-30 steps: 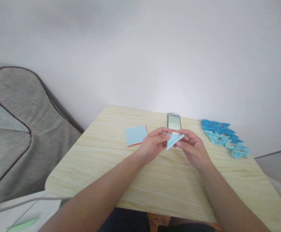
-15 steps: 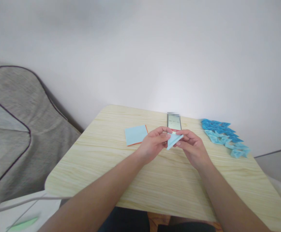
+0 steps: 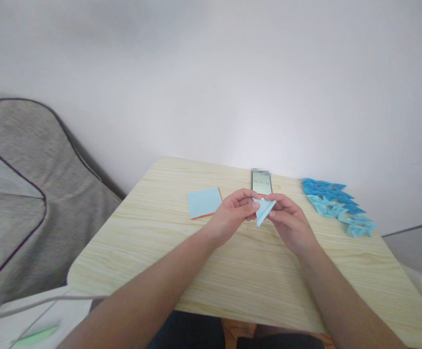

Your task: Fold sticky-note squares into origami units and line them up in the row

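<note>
A small piece of light blue origami paper, folded into a triangle with one point down, is held up above the table between both hands. My left hand pinches its left side with thumb and fingers. On the other side, my right hand grips the upper right corner and edge. Fingers cover parts of the paper, so some folds are hidden. Left of my hands lies a stack of square light blue paper with an orange edge showing beneath.
Behind my hands a phone showing a timer stands near the wall. Several folded dark blue paper pieces and light blue ones lie at the right of the wooden table. A grey fabric-covered seat is at the left.
The folded paper has turned slightly in my fingers, its lower point shifting a little to the right. Both hands keep their hold in nearly the same place.
</note>
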Motion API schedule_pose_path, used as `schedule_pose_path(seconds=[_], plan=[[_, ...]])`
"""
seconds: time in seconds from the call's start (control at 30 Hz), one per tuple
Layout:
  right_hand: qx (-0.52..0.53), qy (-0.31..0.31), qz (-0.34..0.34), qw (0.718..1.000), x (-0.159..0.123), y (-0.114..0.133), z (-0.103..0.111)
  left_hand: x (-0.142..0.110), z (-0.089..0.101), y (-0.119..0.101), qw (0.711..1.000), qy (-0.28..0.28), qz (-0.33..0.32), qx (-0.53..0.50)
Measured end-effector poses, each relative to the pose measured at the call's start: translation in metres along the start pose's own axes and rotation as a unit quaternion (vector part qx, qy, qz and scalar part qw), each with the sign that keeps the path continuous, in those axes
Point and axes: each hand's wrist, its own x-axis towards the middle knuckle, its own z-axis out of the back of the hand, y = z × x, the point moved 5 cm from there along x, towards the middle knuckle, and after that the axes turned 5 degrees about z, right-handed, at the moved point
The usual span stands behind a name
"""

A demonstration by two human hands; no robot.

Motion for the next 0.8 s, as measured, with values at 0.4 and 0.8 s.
schedule_pose_path(seconds=[0.4,0.8], plan=[[0.000,-0.020,-0.005,1.000,0.0006,0.0007,0.0009,0.0015,0.0038,0.0028,1.000,0.005,-0.014,0.028],[-0.037,-0.036,0.004,0.999,0.0015,-0.0030,0.0031,-0.0003,-0.0009,-0.0007,0.998,0.026,-0.038,0.041]])
